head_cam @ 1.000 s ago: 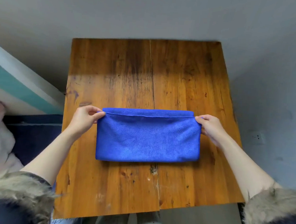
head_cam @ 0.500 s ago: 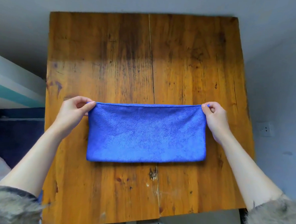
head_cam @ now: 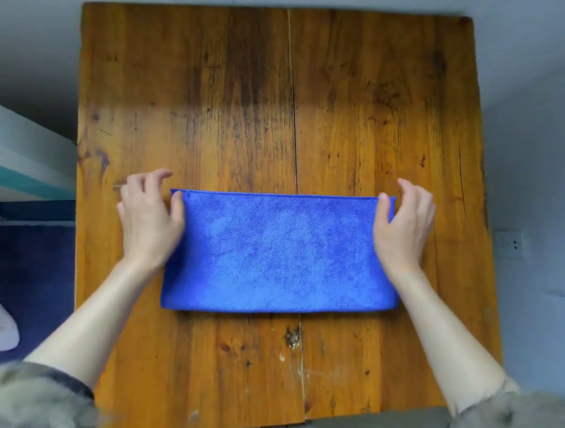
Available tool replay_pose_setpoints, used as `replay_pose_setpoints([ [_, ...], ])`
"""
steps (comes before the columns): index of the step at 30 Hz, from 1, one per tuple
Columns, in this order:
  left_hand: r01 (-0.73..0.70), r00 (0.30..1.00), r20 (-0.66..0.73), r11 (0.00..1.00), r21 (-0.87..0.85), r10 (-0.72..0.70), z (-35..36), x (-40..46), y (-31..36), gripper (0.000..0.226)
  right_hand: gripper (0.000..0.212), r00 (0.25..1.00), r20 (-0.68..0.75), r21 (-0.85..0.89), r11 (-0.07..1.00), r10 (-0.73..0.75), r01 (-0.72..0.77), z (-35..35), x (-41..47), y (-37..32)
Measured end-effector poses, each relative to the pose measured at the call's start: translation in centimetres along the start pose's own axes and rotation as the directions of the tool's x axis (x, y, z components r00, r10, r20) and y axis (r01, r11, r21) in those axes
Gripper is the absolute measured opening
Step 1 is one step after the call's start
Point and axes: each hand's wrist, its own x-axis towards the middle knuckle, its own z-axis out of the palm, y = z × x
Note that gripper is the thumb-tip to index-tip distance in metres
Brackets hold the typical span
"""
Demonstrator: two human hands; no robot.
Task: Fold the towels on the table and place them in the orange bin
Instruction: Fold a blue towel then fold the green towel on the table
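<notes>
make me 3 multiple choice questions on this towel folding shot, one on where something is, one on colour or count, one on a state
1. Where does the towel lie on the table?
A. near half, across the centre seam
B. far left corner
C. hanging off the far edge

2. How many towels show on the table?
A. three
B. one
C. two

3. What state is the towel in?
A. crumpled in a heap
B. rolled into a tube
C. folded flat into a long rectangle

Answers:
1 A: it spans the crack between the two boards, near the person.
2 B: only one blue towel is in view.
3 C: it lies flat with straight edges, the left hand and right hand at its two far corners.
</notes>
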Motion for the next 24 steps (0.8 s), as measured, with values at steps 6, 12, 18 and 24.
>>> replay_pose_setpoints([
  [6, -0.475, 0.877, 0.188, 0.855, 0.207, 0.442, 5.2, -6.3, 4.8, 0.051, 0.049, 0.885, 0.201, -0.086, 0.893, -0.419, 0.442, 5.2, -7.9, -4.5],
  [12, -0.438, 0.893, 0.245, 0.854, 0.28, 0.378, 6.7, -6.7, 1.7, 0.057, 0.054, 0.867, 0.28, -0.21, 0.855, -0.412, 0.474, 6.1, -8.3, -1.2],
  [18, -0.358, 0.93, 0.205, 0.878, 0.317, 0.305, 4.5, -6.3, -2.6, 0.056, 0.055, 0.941, 0.215, -0.253, 0.916, -0.26, 0.311, 3.8, -5.9, 3.4],
  [24, -0.234, 0.962, 0.199, 0.937, 0.261, 0.185, 3.9, -6.8, -3.8, 0.058, 0.057, 0.943, 0.243, -0.261, 0.921, -0.227, 0.289, 3.5, -5.8, 3.4],
])
